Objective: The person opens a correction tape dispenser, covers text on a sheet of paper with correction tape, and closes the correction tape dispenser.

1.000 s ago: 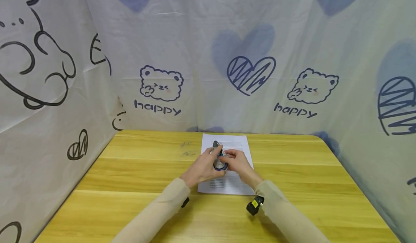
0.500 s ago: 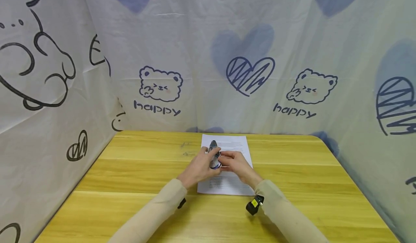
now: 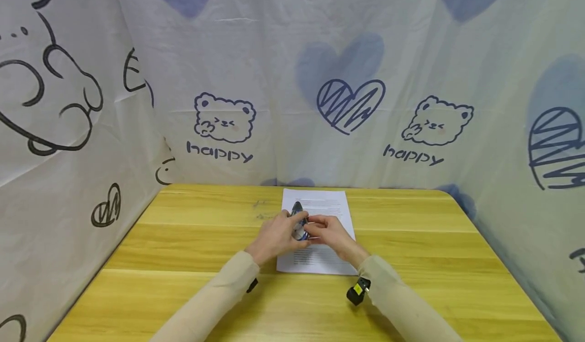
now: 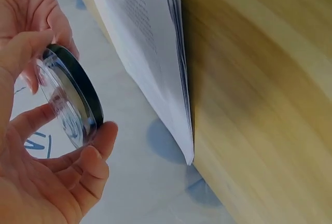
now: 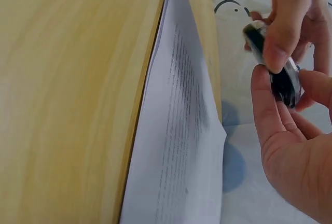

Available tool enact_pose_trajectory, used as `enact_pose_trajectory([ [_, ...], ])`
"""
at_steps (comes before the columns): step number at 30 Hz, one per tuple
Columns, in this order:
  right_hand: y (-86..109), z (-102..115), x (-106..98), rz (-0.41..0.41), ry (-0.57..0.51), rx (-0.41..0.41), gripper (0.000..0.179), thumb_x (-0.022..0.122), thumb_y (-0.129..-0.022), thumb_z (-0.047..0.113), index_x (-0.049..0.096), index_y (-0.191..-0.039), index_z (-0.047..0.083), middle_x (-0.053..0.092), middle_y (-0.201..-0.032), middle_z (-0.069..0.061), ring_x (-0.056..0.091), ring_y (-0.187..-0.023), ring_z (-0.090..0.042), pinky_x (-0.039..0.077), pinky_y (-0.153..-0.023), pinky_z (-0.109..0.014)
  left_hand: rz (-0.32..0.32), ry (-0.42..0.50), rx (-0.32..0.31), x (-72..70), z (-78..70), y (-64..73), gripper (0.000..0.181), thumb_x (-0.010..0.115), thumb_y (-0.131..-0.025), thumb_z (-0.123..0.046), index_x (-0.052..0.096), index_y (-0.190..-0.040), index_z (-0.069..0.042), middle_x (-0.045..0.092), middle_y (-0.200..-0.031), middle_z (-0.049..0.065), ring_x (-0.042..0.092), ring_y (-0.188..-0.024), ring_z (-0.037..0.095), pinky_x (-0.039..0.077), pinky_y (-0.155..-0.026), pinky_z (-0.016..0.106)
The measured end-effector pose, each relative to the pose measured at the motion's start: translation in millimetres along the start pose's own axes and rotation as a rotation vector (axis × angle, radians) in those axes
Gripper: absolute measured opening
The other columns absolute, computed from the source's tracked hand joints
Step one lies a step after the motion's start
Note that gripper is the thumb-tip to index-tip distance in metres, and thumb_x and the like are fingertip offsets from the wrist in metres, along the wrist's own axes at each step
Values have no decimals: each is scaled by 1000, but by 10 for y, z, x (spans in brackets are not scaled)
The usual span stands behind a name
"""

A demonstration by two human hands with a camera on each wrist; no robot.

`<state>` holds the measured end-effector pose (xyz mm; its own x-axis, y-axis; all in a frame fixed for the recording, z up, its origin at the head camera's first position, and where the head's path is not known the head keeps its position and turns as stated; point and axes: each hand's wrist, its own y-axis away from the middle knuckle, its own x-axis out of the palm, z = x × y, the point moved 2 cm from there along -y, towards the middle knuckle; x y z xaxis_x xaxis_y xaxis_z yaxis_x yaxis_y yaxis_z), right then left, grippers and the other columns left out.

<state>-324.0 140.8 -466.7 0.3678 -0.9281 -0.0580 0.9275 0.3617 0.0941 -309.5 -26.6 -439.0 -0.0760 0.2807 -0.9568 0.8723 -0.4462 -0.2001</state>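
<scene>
A flat, round case (image 4: 65, 97) with a clear front and a dark rim is held up on edge between my two hands. In the head view the case (image 3: 299, 231) looks like a narrow oval above the printed paper (image 3: 331, 266). My left hand (image 3: 274, 236) grips it by the edge, thumb at one side and fingers curled at the other. My right hand (image 3: 335, 236) pinches the opposite part, its thumb and fingertips on the case (image 5: 285, 88) in the right wrist view. The hands partly hide it, and its exact kind is unclear.
The paper is a thin stack (image 4: 155, 53) of several sheets lying on the yellow wooden table (image 3: 183, 260). A white cloth (image 3: 283, 93) with blue hearts and bear drawings hangs behind and beside the table. A black wrist camera (image 3: 358, 292) is strapped below the right sleeve.
The case and my left hand have shifted slightly left, with the case now a little lower in the head view. My right fingers follow it left. The paper stays where it was.
</scene>
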Motion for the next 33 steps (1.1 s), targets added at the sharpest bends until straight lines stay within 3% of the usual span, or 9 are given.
enact_pose_trajectory([
  [4,15,15,-6,6,36,-48,41,55,-101,13,52,-135,-8,64,-122,-26,69,-104,-32,59,-85,-38,9,24,-26,-49,63,26,72,75,-78,-56,51,-141,-29,63,-107,17,57,-74,21,48,-58,34],
  [8,35,25,-78,-2,107,-77,37,54,-101,14,55,-130,-9,65,-115,-29,68,-102,-37,59,-84,-43,26,43,-58,-77,174,26,74,75,-79,-53,49,-143,-27,62,-118,22,62,-86,27,53,-68,41],
  [15,59,-21,-236,-25,266,-105,33,58,-99,11,59,-124,-10,66,-113,-31,70,-97,-31,60,-78,-41,60,76,-135,-126,442,76,76,78,-78,-51,50,-144,-24,57,-130,25,61,-107,35,54,-86,50],
  [19,91,-40,-359,-82,368,-115,31,62,-96,12,63,-121,-6,70,-109,-23,70,-94,-26,60,-74,-36,59,79,-188,-163,604,121,77,78,-79,-49,48,-145,-24,52,-137,29,59,-114,40,51,-93,56],
  [23,135,-74,-505,-146,525,-144,27,64,-95,14,68,-118,-1,72,-110,-13,69,-97,-23,58,-78,-32,81,75,-247,-184,782,192,78,76,-80,-49,45,-148,-26,52,-136,28,59,-113,40,50,-93,57],
  [28,187,-119,-684,-194,692,-214,25,63,-95,12,68,-115,-1,72,-112,-15,67,-105,-32,55,-88,-43,94,26,-306,-215,1015,311,77,74,-81,-47,44,-148,-27,54,-132,28,61,-108,42,51,-88,59],
  [33,241,-166,-840,-244,751,-169,29,63,-95,15,67,-119,0,69,-120,-17,62,-116,-34,51,-96,-49,126,15,-340,-207,1198,425,75,75,-81,-43,45,-147,-22,54,-131,29,59,-109,44,50,-86,61],
])
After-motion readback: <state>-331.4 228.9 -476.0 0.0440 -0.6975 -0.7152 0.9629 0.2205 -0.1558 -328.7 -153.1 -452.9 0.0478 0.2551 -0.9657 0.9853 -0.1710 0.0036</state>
